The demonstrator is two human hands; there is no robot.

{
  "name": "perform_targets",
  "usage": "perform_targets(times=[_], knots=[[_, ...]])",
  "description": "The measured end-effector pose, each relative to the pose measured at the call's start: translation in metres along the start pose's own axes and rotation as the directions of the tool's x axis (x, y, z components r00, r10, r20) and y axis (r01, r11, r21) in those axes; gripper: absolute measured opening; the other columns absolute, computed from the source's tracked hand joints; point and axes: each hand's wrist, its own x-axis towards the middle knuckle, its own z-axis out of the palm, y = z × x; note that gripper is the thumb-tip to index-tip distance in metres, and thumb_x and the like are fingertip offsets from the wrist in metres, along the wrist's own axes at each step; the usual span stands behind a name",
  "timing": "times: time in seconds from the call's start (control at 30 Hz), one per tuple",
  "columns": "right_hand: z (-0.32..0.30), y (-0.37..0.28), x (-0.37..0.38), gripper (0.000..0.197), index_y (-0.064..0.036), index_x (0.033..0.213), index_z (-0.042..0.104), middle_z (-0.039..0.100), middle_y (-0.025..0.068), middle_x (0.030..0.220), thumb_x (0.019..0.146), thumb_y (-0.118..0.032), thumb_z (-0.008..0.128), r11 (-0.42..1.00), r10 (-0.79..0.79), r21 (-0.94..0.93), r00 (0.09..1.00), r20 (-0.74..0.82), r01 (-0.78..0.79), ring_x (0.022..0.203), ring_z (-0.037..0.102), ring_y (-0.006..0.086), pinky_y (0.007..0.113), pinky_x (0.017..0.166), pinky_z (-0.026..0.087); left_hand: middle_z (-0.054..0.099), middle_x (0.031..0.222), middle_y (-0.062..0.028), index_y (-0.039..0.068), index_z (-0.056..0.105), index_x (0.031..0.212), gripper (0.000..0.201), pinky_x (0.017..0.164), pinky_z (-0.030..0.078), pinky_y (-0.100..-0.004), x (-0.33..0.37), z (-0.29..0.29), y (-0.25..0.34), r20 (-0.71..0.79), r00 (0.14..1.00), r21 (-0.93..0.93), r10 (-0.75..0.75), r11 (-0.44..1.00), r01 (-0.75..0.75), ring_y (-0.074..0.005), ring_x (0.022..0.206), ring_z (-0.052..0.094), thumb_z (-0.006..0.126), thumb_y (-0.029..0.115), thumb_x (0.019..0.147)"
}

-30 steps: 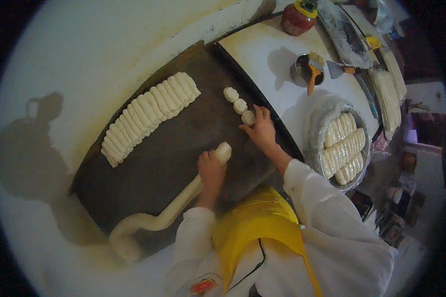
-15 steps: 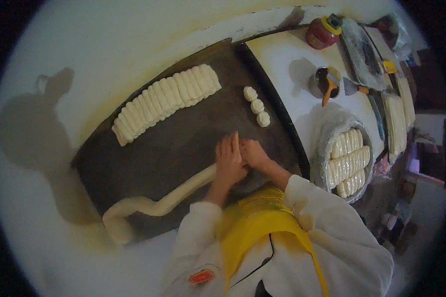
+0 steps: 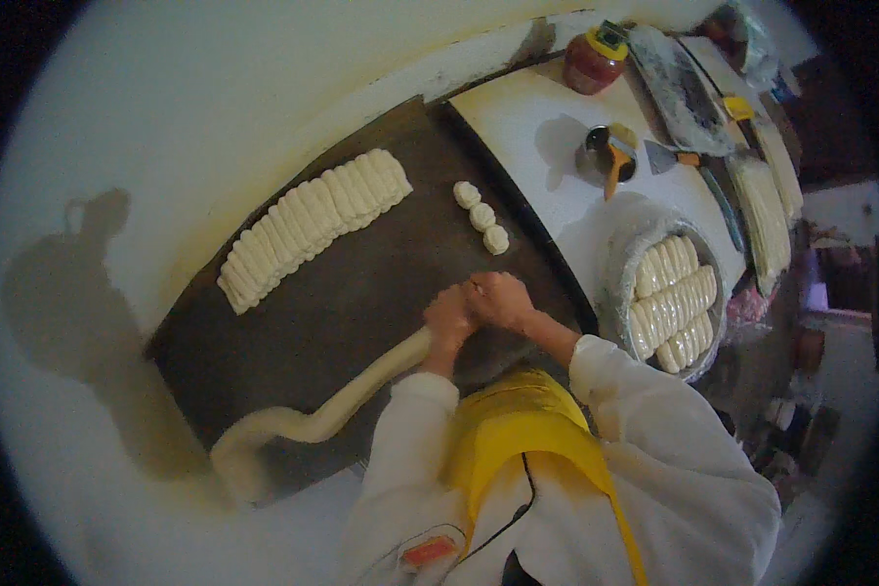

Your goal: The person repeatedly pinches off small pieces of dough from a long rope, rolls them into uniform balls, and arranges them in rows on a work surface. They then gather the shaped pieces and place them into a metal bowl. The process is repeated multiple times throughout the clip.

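Observation:
A long, thick rope of pale dough [image 3: 337, 405] bends across the near left of the dark board and runs up into my left hand [image 3: 450, 317]. My left fingers are closed around its upper end. Pressed against that hand is my right hand [image 3: 499, 299], its fingers curled shut; what lies inside them is hidden. Just beyond my hands, three small round dough pieces [image 3: 481, 217] sit in a slanting line. Farther left lies a long row of dough pieces [image 3: 313, 227] packed side by side.
To the right stands a plastic-lined round tub [image 3: 620, 322] holding shiny dough pieces. Behind it are a dark cup [image 3: 596, 161] with an orange-handled brush, a scraper [image 3: 662, 159] and a red jar [image 3: 593, 64] with a yellow lid. A wall borders the board's far left.
My left fingers, stretched out before, have curled closed, and the raised thumb is down. Both hands are now pressed together. The whole view has shifted slightly; the dough row and round pieces stay put.

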Motion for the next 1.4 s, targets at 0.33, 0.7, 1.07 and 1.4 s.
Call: perform_targets(times=[0.33, 0.7, 1.07, 1.4], knots=[[0.034, 0.079, -0.051, 0.059, -0.0037, 0.123, 0.061, 0.061, 0.0209, 0.127, 0.079, -0.023, 0.095, 0.886, 0.433, 0.094, 0.74, -0.515, -0.453, 0.111, 0.065, 0.0494, 0.053, 0.088, 0.058, 0.066, 0.136, -0.0197, 0.006, 0.052, 0.15, 0.088, 0.111, 0.046, -0.0541, 0.002, 0.016, -0.057, -0.27, 0.875, -0.158, 0.402, 0.878, -0.452, -0.0404, 0.127, 0.063, 0.091, 0.043, 0.08], [0.023, 0.075, -0.018, 0.06, -0.0066, 0.128, 0.059, 0.062, 0.0195, 0.131, 0.081, -0.025, 0.093, 0.791, 0.157, -0.221, 0.539, -0.828, -0.571, 0.102, 0.068, 0.0443, 0.053, 0.089, 0.058, 0.06, 0.126, -0.0232, 0.001, 0.061, 0.13, 0.065, 0.106, 0.048, -0.0551, -0.015, 0.024, -0.103, -0.375, 0.841, 0.063, 0.389, 0.916, -0.396, -0.0461, 0.122, 0.058, 0.089, 0.019, 0.075], [0.113, 0.056, 0.012, 0.04, -0.006, 0.135, 0.07, 0.076, 0.0217, 0.116, 0.104, -0.031, 0.062, 0.938, 0.269, -0.259, 0.956, 0.119, -0.232, 0.103, 0.074, 0.0431, 0.05, 0.091, 0.063, 0.065, 0.118, -0.0167, 0.003, 0.066, 0.124, 0.055, 0.097, 0.051, -0.0527, -0.049, 0.027, -0.079, -0.352, 0.83, 0.171, 0.432, 0.902, -0.397, -0.0411, 0.114, 0.062, 0.086, 0.016, 0.074], [0.064, 0.042, 0.005, 0.032, -0.0082, 0.104, 0.077, 0.076, 0.0248, 0.095, 0.108, -0.029, 0.053, 0.902, 0.369, -0.186, 0.92, -0.134, -0.39, 0.089, 0.071, 0.0497, 0.06, 0.081, 0.058, 0.077, 0.114, -0.0211, 0.01, 0.074, 0.118, 0.042, 0.096, 0.058, -0.0547, -0.02, 0.003, -0.031, -0.043, 0.986, -0.205, 0.164, 0.964, -0.169, -0.0442, 0.112, 0.073, 0.08, 0.037, 0.086]])
